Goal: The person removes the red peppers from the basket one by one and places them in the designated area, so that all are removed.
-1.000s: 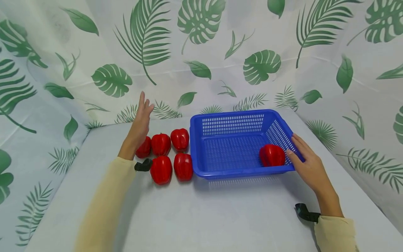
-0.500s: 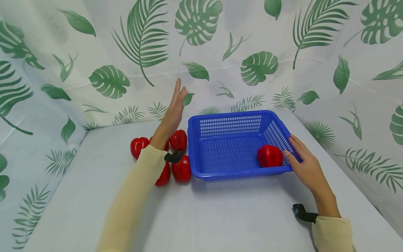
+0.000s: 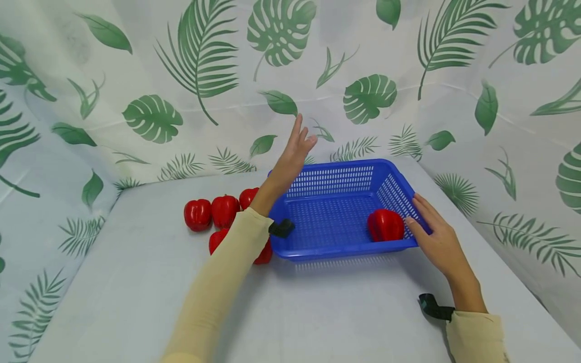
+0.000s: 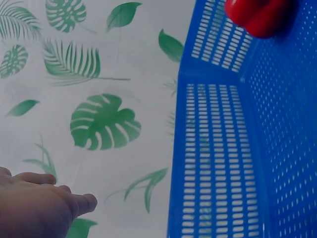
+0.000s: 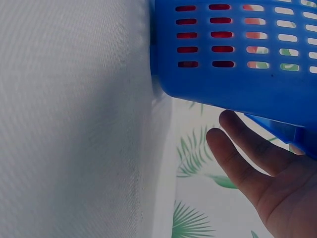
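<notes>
A blue plastic basket (image 3: 345, 250) with slotted walls stands on the table, and one red bell pepper (image 3: 386, 225) lies at its right end. My right hand (image 3: 439, 247) grips the basket's right rim, thumb on the inner side and fingers outside; two of those fingers (image 5: 237, 158) show below the wall in the right wrist view. My left hand (image 3: 290, 164) is raised over the basket's back left corner with fingers stretched out and nothing in it. Left of the basket sit several red bell peppers (image 3: 197, 215), some partly hidden by my left forearm.
The white table (image 3: 136, 282) ends at a leaf-printed white curtain (image 3: 218, 91) behind and on both sides. A dark wrist strap (image 3: 281, 228) sits on the left arm, and a similar dark strap (image 3: 434, 307) on the right.
My left hand has swept right, from over the peppers on the table to above the basket's left end. The right hand keeps its place at the basket's right rim.
</notes>
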Motion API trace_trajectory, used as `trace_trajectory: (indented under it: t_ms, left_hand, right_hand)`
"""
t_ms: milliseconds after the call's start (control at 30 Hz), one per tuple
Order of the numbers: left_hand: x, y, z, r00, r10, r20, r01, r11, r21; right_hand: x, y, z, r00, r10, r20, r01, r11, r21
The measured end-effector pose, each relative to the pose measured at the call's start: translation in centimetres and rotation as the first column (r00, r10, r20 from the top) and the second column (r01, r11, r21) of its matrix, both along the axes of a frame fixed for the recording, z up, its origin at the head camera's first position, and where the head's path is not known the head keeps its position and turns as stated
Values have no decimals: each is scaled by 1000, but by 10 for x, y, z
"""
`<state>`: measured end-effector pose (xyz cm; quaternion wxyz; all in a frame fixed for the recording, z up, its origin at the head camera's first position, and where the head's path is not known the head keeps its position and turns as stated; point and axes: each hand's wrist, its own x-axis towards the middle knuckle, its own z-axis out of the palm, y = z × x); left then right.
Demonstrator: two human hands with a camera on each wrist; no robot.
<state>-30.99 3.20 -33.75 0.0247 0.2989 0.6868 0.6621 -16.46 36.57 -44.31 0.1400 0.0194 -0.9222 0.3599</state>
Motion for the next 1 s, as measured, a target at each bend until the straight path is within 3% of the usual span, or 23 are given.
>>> trace_trajectory:
  t_ms: [267, 667, 1000]
  left_hand:
    - [2, 23, -8, 1000, -24, 12, 25, 999, -28]
    - [5, 44, -24, 995, -47, 93, 60, 990, -131]
    - [9, 64, -36, 993, -39, 111, 74, 943, -325]
  right_hand:
    - [-1, 0, -1, 1000, -4, -2, 4, 1000, 7]
    - [0, 1, 0, 1000, 10, -2, -10, 1000, -5]
    - [0, -1, 0, 1000, 3, -3, -3, 1000, -7]
